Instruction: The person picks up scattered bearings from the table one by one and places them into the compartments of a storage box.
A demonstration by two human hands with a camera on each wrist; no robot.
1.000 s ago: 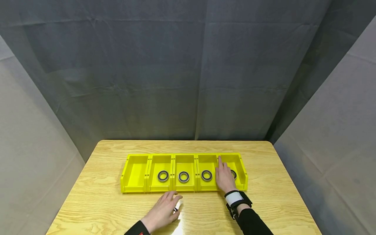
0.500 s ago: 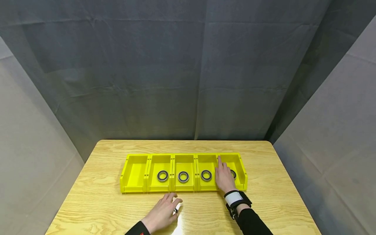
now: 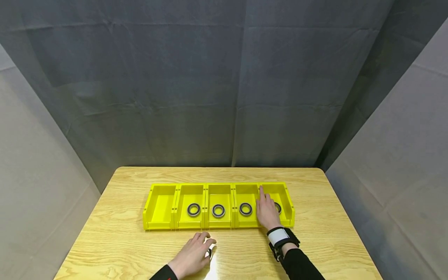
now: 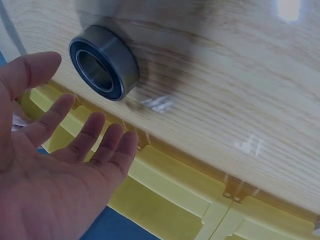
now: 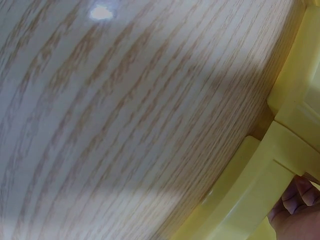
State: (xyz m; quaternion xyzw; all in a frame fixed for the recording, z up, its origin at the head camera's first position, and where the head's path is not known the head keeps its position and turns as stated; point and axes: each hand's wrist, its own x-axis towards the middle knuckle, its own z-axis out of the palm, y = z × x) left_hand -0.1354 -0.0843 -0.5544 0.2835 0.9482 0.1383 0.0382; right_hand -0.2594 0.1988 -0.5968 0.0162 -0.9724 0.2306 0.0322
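Note:
A ball bearing (image 4: 118, 56) with a black seal stands on its edge on the wooden table. My left hand (image 3: 191, 254) hovers around it, thumb and index finger apart; the left wrist view shows loosely bent fingers (image 4: 90, 132) with a gap between them and the bearing. My right hand (image 3: 268, 212) rests over the wall between the two rightmost yellow bins, its index finger straight along that wall. In the right wrist view its other fingers (image 5: 295, 197) are bent beside the bin wall, mostly hidden by the rim. It partly covers a bearing (image 3: 278, 207) in the rightmost bin.
Several yellow bins (image 3: 159, 225) stand joined in a row across the table (image 3: 115, 241). A bearing (image 3: 193, 205) lies flat in the second bin from the left, another bearing (image 3: 218, 206) in the middle one, and a third bearing (image 3: 245, 204) right of that. Grey cloth (image 3: 196, 97) hangs behind.
My left hand has shifted slightly, its thumb drawing back a little from the bearing, which shows a bit lower now. The right hand and the bins stay as they were.

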